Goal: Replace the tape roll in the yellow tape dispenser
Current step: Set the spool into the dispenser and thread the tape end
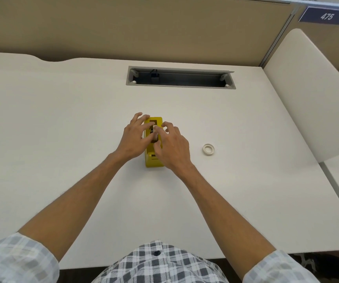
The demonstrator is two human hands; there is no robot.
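The yellow tape dispenser [154,160] stands in the middle of the white desk, its long side pointing away from me. A brownish roll [154,137] sits in its open top slot, mostly hidden by fingers. My left hand [135,137] comes in from the left, and its index finger and thumb pinch the roll. From the right, my right hand [171,145] pinches the same roll between index finger and thumb, with the other fingers spread above the dispenser. A small white tape roll [208,149] lies flat on the desk, to the right of the dispenser.
A grey cable tray opening [181,78] is cut into the desk [62,119] behind the dispenser. A beige partition wall runs along the back, and a white divider panel [307,88] stands at the right edge.
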